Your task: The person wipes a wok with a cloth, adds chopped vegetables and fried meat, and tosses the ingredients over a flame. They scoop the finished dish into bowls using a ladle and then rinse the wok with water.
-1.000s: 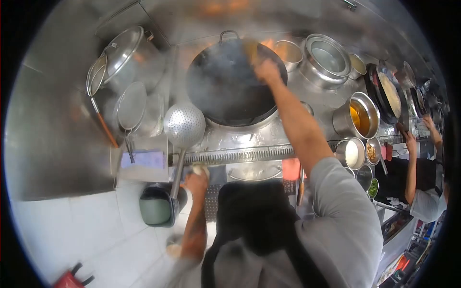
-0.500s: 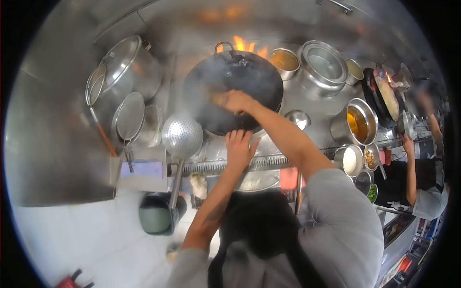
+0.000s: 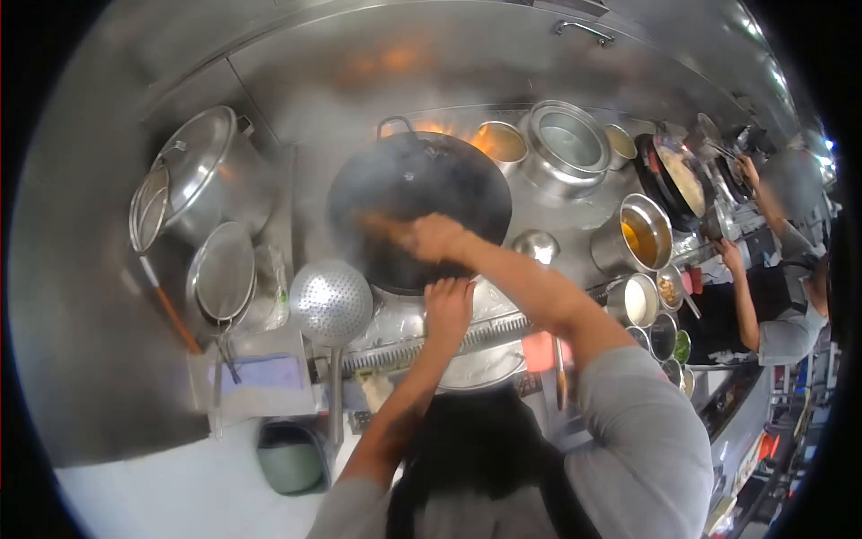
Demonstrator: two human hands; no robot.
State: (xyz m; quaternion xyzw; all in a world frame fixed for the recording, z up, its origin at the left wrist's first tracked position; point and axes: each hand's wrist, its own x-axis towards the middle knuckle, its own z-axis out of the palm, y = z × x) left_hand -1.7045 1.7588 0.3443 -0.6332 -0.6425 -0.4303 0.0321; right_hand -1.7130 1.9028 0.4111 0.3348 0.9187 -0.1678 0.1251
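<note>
A large black wok (image 3: pixel 485 193) sits on the stove, with smoke over its inside and its loop handle (image 3: pixel 395 122) at the far side. My left hand (image 3: pixel 449 310) is closed at the wok's near rim, fingers over the edge; whether they hold a handle there is hidden. Inside the wok, my right hand (image 3: pixel 437 239) is closed around a brown, brush-like thing (image 3: pixel 386 225), blurred by motion and pointing left. Close to my left forearm lies a perforated skimmer (image 3: pixel 330 302). A ladle (image 3: pixel 536 246) rests to the right of the wok.
Flames (image 3: pixel 440 128) show behind the wok. Right of it stand a lidless steel pot (image 3: pixel 566 148), a pot of orange liquid (image 3: pixel 633 235) and several small containers. A big lidded pot (image 3: pixel 202 171) and strainers (image 3: pixel 226 271) are left. Another person (image 3: pixel 763 287) works at the far right.
My view has shifted, so the stove sits lower and further left. Inside the wok, my right hand and the brown thing have moved slightly. The flames look lower; my left hand stays at the rim.
</note>
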